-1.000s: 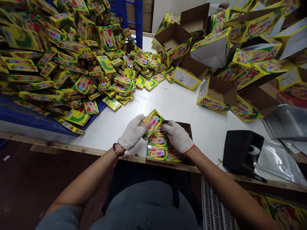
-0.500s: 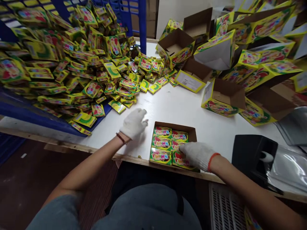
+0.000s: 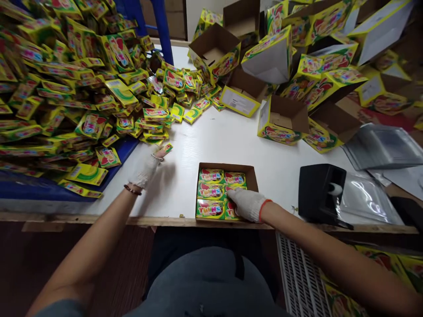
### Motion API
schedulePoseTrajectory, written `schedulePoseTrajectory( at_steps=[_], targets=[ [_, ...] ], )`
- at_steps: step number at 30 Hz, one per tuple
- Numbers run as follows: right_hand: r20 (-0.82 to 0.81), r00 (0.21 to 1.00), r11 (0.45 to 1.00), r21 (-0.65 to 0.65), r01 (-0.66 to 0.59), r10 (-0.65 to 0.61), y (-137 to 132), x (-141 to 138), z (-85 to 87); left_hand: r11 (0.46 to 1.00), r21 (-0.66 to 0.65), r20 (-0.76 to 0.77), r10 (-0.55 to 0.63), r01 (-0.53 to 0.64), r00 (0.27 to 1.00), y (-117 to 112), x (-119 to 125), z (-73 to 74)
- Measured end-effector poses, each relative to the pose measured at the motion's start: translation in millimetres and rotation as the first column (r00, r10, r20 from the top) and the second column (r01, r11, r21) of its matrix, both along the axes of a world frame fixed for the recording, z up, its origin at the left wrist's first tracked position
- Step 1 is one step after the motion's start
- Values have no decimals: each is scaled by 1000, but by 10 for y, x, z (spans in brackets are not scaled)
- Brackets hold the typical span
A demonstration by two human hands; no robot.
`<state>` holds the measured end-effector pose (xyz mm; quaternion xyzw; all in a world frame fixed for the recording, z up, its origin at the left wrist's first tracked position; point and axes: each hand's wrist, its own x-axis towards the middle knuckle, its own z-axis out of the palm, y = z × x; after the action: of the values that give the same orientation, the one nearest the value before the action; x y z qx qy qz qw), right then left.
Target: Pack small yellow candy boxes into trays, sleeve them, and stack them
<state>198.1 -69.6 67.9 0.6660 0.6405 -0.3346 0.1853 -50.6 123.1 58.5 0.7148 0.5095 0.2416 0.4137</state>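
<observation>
My left hand (image 3: 147, 167), in a white knit glove with bare fingertips, pinches a small yellow-green "Twins" pack (image 3: 168, 148) at the edge of the heap. An open display box (image 3: 253, 178) stands at the front edge of the table, with rows of the same packs (image 3: 211, 191) lying face up inside. Across the right column of packs lies my gloved right hand (image 3: 247, 204), its extended fingers touching them; the hand hides part of the lower right packs and some fingers are out of sight.
A big heap of loose packs (image 3: 92, 125) spills from a blue crate (image 3: 122, 152) at left. Several open display boxes (image 3: 282, 119) crowd the back right. A black tape dispenser (image 3: 317, 193) and clear plastic trays (image 3: 386, 145) stand at right. The wooden table edge (image 3: 165, 221) runs in front.
My left hand has moved left from the open table to the heap and now has a pack in its fingers. My right hand stays on the packs in the box. The view has shifted right.
</observation>
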Motion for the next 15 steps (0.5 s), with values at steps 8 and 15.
schedulePoseTrajectory(
  at_steps=[8, 15],
  targets=[
    [-400, 914, 644, 717, 267, 66, 284, -1, 684, 836, -389, 410, -219, 386, 886, -730, 641, 444],
    [-1, 995, 771, 632, -79, 103, 149, 250, 863, 872, 68, -109, -476, 484, 873, -1014, 898, 358]
  ],
)
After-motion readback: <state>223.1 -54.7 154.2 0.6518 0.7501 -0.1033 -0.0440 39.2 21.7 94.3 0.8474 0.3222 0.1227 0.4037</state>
